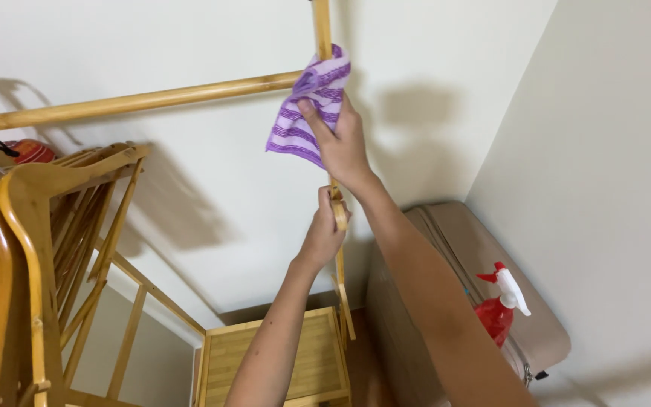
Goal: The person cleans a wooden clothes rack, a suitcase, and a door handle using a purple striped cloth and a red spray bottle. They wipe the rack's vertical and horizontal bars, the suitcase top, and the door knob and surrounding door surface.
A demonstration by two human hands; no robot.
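At the far left I am looking at a row of wooden hangers (16, 249) hanging from the horizontal bamboo rail (137, 100); the frame edge is cutting off the leftmost ones, so I cannot tell how many there are. Something red and rounded (30, 151) is showing behind them with a black cord above it, too hidden to make out. Below, the rack's slanted side frame (126, 316) is running down to a slatted bamboo shelf (280, 358), whose front edge is running out of the bottom of the view.

Moving right, my left hand (324, 232) is closed in a fist around the upright bamboo post (322, 30), hiding that stretch of it. Just above, my right hand (342, 143) is gripping a purple and white striped cloth (307, 113), pressing it against the post where the rail is meeting it; the joint itself is covered by the cloth, and the fingers behind are out of sight. The post's top is leaving the frame.

Further right, a beige suitcase (484, 256) is standing in the corner against the wall, partly hidden by my right forearm. A red spray bottle (500, 305) with a white trigger is resting on it, its base hidden by my forearm.
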